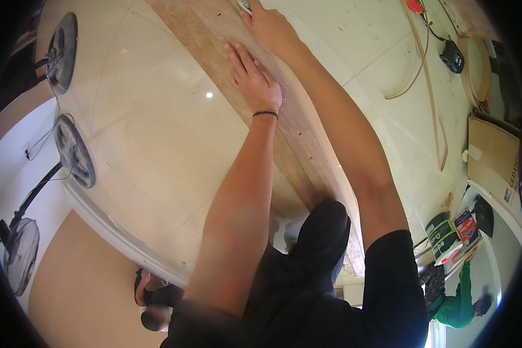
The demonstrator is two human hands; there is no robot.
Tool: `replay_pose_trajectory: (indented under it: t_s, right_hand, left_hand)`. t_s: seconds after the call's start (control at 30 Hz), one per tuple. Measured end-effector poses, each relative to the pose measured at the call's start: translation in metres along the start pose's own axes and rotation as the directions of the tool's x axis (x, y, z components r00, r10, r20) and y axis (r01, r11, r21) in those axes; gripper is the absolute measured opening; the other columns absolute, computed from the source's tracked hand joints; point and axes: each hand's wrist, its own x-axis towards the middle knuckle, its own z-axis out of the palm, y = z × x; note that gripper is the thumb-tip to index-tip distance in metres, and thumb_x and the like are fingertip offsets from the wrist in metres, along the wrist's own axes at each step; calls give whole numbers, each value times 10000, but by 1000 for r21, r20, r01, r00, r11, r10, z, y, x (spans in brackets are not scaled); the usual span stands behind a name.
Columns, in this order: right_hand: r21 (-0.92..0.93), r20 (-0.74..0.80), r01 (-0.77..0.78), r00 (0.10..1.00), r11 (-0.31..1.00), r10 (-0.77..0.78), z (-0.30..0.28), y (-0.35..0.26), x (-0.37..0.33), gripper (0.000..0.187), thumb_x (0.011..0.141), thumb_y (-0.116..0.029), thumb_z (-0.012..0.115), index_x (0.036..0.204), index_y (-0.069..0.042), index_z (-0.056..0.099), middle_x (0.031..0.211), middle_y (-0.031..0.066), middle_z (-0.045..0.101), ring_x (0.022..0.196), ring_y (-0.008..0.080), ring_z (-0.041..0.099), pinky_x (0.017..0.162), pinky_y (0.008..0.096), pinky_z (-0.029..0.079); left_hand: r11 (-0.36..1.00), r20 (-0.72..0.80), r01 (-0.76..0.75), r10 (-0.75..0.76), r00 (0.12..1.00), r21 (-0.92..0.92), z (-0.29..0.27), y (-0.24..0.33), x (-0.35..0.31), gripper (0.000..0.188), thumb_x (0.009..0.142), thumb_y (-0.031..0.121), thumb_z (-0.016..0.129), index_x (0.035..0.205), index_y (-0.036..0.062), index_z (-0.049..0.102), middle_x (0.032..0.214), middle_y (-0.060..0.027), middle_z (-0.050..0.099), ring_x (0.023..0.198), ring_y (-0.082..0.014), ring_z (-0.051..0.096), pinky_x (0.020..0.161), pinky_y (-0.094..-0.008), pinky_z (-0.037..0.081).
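Observation:
A long brown wooden board [293,130] with several small dark holes runs from the top of the view toward my knee. My left hand [254,81] lies flat on it, fingers stretched out and a dark band round the wrist. Farther along the board, my right hand [271,30] is closed round a small silver-grey tool [245,6]. The top edge cuts this tool off, and its kind cannot be made out. A paler strip [310,107] follows the board's right edge, partly behind my right forearm.
Thin bent strips [428,87] and a black tape measure [452,57] lie on the right. Beyond are a cardboard box [493,151] and a dark-labelled bucket [443,238]. Two round dark wheel-like things [75,151] stand left. A person in green [455,307] and another person [156,298] are nearby.

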Motion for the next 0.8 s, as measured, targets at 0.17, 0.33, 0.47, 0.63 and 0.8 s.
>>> replay_pose_trajectory:
  t_s: [0.17, 0.33, 0.47, 0.63, 0.8]
  right_hand:
    - [-50, -23, 47, 999, 998, -48, 9, -4, 16, 357, 969, -295, 491, 1159, -3, 565, 947, 270, 689, 908, 434, 677, 793, 519, 543]
    - [81, -9, 12, 1000, 997, -11, 10, -6, 18, 332, 948, -228, 453, 1182, -25, 573, 946, 328, 663, 920, 499, 645, 836, 579, 504]
    - [24, -77, 28, 997, 999, -26, 22, -11, 26, 284, 943, -179, 452, 1127, -7, 584, 931, 312, 676, 899, 470, 668, 799, 553, 532]
    - [-170, -66, 28, 997, 985, -40, 24, -10, 29, 278, 951, -154, 441, 1111, 19, 587, 928, 306, 683, 890, 452, 683, 784, 532, 551]
    - [-149, 32, -30, 999, 988, 35, 12, -4, -2, 294, 954, -182, 457, 1126, 22, 580, 933, 314, 679, 895, 457, 681, 788, 531, 550]
  left_hand:
    - [999, 32, 40, -39, 999, -15, 2, -2, -1, 527, 1019, 120, 359, 1531, 18, 289, 1632, -182, 182, 1472, -391, 241, 1134, -526, 254]
    - [999, 7, 13, -13, 1000, -38, 3, -4, -2, 520, 1026, 129, 347, 1532, 23, 291, 1630, -183, 187, 1467, -398, 251, 1134, -532, 254]
    - [998, 15, 27, -26, 1000, -53, 2, -3, -3, 519, 1026, 129, 350, 1530, 23, 292, 1630, -183, 189, 1463, -400, 256, 1136, -531, 252]
    - [998, 15, 34, -33, 999, -59, 1, -3, -2, 514, 1019, 121, 366, 1520, 21, 312, 1624, -182, 205, 1461, -390, 262, 1140, -533, 247]
    - [995, 7, 31, -31, 1000, -91, 3, -5, -3, 507, 1017, 141, 375, 1504, 7, 337, 1616, -200, 212, 1459, -384, 264, 1141, -519, 249]
